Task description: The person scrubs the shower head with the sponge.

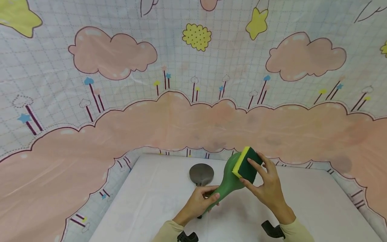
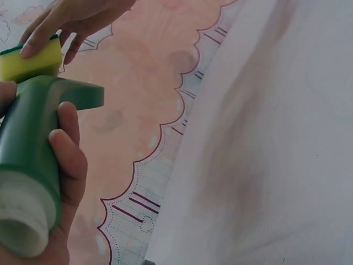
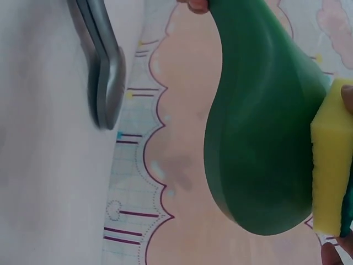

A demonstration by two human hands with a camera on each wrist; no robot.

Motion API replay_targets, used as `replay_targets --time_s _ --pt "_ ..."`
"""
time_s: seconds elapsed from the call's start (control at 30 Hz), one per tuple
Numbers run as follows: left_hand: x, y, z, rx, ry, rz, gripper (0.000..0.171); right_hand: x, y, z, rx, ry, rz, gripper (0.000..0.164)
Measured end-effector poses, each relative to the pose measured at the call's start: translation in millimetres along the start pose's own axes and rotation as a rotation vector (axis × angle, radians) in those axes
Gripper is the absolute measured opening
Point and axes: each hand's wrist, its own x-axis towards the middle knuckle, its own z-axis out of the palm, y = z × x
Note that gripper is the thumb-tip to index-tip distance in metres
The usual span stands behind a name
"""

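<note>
The green ladle [image 1: 228, 178] was held up off the worktop [image 1: 133, 201], slanting over its far part, the handle low on the left and the broad bowl high on the right, overlapping the far edge as the head view saw it. Furthest left, the patterned cloth [image 1: 105, 134] showed beyond the worktop's left edge (it ran past the far edge too, with clouds and stars higher up). Next came the left hand [image 1: 198, 201], grasping the ladle's handle, below a pale sleeve [image 1: 169, 232]. Just past that hand, near the middle of the far edge, lay a grey utensil [image 1: 201, 174] with a round head, its handle partly hidden. To the right, a sponge [image 1: 250, 169] touched the bowl with its yellow side (the dark green side faced outward). Last, the right hand [image 1: 269, 188] gripped the sponge, fingers spread on its green face and edges, thumb at the lower edge.
</note>
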Motion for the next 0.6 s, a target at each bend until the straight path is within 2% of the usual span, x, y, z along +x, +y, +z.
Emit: replay_targets --time_s 0.17,0.4,0.6 --pt "0.5 -0.5 -0.8 0.013 0.020 -0.042 0.036 -1.9 -1.3 1.9 0.005 -0.012 -0.002 0.070" --pt "-0.4 -4.2 -1.8 -0.102 0.023 -0.048 0.042 -3.9 -6.2 3.0 0.014 -0.023 -0.007 0.070" --pt "-0.7 -3.1 -3.1 -0.127 0.023 -0.081 0.041 -5.4 -9.4 5.9 0.014 -0.019 -0.015 0.069"
